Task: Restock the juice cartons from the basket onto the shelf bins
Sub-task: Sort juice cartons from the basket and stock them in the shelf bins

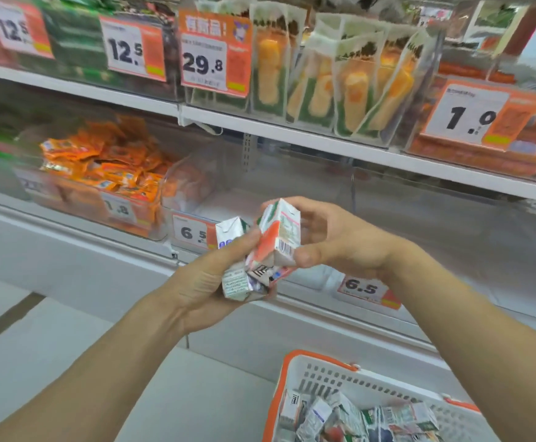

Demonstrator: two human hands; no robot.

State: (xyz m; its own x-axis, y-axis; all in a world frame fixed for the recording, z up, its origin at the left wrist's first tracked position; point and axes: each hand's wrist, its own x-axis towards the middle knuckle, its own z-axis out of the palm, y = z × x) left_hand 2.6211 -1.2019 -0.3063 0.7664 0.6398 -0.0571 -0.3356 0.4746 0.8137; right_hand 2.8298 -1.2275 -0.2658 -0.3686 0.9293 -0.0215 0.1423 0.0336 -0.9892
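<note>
The right hand pinches an orange juice carton between fingers and thumb. The left hand curls round a bunch of cartons. More cartons lie in the basket below the shelf bins.

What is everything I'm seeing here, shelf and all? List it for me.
Small white juice cartons in the hands: at least three, white with orange, green and purple print, held in front of the lower shelf.
White plastic basket with orange rim: one, bottom right, holding many more cartons.
Orange snack packets: a heap, in a clear bin on the lower shelf, left.
Yellow-and-green pouches: a row, standing in the upper shelf bin.
Orange sausages: several, upper shelf, right.
Orange-and-white price tags: at least seven, on the bin fronts.
Clear lower bins: look empty behind the hands.
Left hand: grips a cluster of cartons.
Right hand: holds the top carton.
</note>
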